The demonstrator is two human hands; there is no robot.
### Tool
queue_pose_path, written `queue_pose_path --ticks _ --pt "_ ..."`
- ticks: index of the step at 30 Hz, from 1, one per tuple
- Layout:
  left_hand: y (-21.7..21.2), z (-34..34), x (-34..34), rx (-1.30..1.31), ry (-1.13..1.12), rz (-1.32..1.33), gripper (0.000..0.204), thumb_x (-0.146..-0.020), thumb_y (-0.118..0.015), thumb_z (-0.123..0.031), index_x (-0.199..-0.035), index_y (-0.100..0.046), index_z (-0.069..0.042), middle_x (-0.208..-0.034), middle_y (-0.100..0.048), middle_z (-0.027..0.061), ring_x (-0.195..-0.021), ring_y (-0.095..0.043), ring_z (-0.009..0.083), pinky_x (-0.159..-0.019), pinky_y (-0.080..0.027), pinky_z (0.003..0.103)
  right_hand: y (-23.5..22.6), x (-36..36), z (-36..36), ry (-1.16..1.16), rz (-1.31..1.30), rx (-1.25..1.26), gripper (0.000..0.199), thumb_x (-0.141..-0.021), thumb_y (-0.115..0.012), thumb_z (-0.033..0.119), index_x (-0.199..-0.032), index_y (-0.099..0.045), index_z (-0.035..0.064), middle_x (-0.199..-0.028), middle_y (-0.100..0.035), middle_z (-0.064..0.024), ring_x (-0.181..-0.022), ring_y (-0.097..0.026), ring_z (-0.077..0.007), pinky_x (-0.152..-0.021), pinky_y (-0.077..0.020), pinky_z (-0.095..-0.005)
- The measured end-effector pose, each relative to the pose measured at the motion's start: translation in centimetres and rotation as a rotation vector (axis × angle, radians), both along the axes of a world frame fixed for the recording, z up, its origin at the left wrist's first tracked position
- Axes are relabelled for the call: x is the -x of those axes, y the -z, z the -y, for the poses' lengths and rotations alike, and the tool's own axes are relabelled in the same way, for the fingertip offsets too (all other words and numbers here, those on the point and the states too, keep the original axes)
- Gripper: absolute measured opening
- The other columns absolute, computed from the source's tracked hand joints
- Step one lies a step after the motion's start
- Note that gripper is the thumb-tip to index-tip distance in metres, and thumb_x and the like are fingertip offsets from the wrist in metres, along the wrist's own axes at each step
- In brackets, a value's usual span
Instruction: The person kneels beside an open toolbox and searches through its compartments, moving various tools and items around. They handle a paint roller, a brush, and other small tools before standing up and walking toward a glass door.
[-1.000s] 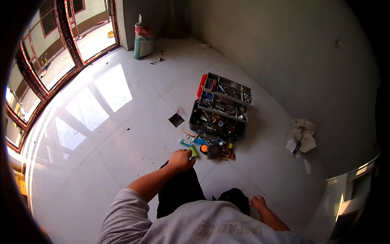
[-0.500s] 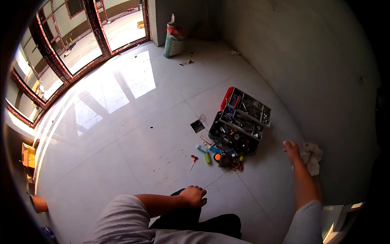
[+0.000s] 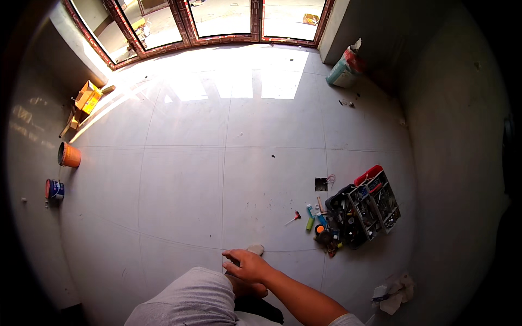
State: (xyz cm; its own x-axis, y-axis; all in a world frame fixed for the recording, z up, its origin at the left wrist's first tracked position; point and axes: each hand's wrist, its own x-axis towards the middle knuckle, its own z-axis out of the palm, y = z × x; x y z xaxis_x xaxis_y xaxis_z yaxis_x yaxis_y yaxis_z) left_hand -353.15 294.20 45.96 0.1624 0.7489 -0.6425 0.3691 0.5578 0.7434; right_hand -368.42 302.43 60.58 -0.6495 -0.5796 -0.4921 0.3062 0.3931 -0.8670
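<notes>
My right hand (image 3: 247, 266) reaches across in front of my body, over my left forearm. Its fingers are stretched out and apart, and I see nothing in them. Beneath it, my left hand (image 3: 258, 290) lies low by my dark-clothed leg (image 3: 261, 311). The right hand and wrist partly cover it, so its fingers do not show. A light-coloured shoe tip (image 3: 255, 249) pokes out just beyond my right hand. On the floor to the right, a red-handled screwdriver (image 3: 293, 218) lies apart from both hands.
An open toolbox (image 3: 363, 209) with filled trays stands at right, loose tools and an orange tape roll (image 3: 319, 230) beside it. Near it are a square floor hole (image 3: 321, 184) and crumpled paper (image 3: 399, 293). Buckets (image 3: 69, 155) line the left wall; a sack (image 3: 346, 69) stands far right.
My view has turned rightward-to-left, so the toolbox sits farther right. My right hand, closed and out at the right before, has come across to my left arm and opened.
</notes>
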Motion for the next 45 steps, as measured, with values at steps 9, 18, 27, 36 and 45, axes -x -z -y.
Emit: queue_pose_path --ticks 9,18,27,36,45 --pt "-0.8 4.8 -3.2 0.012 -0.236 -0.111 0.037 -0.094 -0.055 -0.031 -0.116 -0.071 -0.005 -0.116 -0.073 0.0205 -0.111 -0.070 0.0388 -0.097 -0.053 0.052 14.0 -23.2 -29.7 0.716 0.575 -1.293 0.042 -0.094 -0.066 0.032 -0.110 -0.071 -0.0071 -0.115 -0.074 -0.0257 -0.109 -0.071 -0.0413 -0.096 -0.0547 -0.0464" --pt "-7.8 16.4 -4.8 0.255 -0.539 -0.105 0.057 -0.097 -0.060 -0.046 -0.137 -0.065 -0.007 -0.140 -0.065 0.0182 -0.134 -0.059 0.0367 -0.113 -0.046 0.053 10.1 -38.7 -31.0 1.078 0.615 -0.587 0.033 -0.096 -0.067 0.029 -0.099 -0.068 -0.0040 -0.089 -0.073 -0.0180 -0.087 -0.072 -0.0300 -0.085 -0.0579 -0.0441" --pt "-11.7 37.3 -0.9 0.533 -1.069 -0.336 0.043 -0.096 -0.052 -0.029 -0.122 -0.074 -0.003 -0.134 -0.068 0.0240 -0.124 -0.064 0.0435 -0.107 -0.051 0.050 0.5 -35.7 -12.8 0.724 0.459 -0.476 0.030 -0.098 -0.063 0.028 -0.095 -0.069 -0.0014 -0.088 -0.071 -0.0163 -0.083 -0.069 -0.0289 -0.079 -0.0557 -0.0447" --pt "-11.2 50.8 1.5 0.562 -1.149 -0.264 0.059 -0.102 -0.049 -0.051 -0.125 -0.072 -0.002 -0.136 -0.067 0.0246 -0.125 -0.062 0.0451 -0.108 -0.049 0.050 -3.7 -23.3 -7.4 0.588 0.360 -0.637 0.028 -0.100 -0.059 0.027 -0.091 -0.069 0.0012 -0.087 -0.070 -0.0145 -0.080 -0.066 -0.0278 -0.074 -0.0535 -0.0453" --pt "0.2 67.9 10.6 0.714 -0.878 -0.346 0.048 -0.102 -0.048 -0.036 -0.124 -0.074 -0.001 -0.137 -0.066 0.0253 -0.127 -0.063 0.0418 -0.109 -0.049 0.048 -3.3 -2.0 0.4 0.621 0.224 -0.692 0.029 -0.101 -0.055 0.026 -0.087 -0.069 0.0039 -0.085 -0.068 -0.0128 -0.076 -0.062 -0.0267 -0.068 -0.0513 -0.0460"
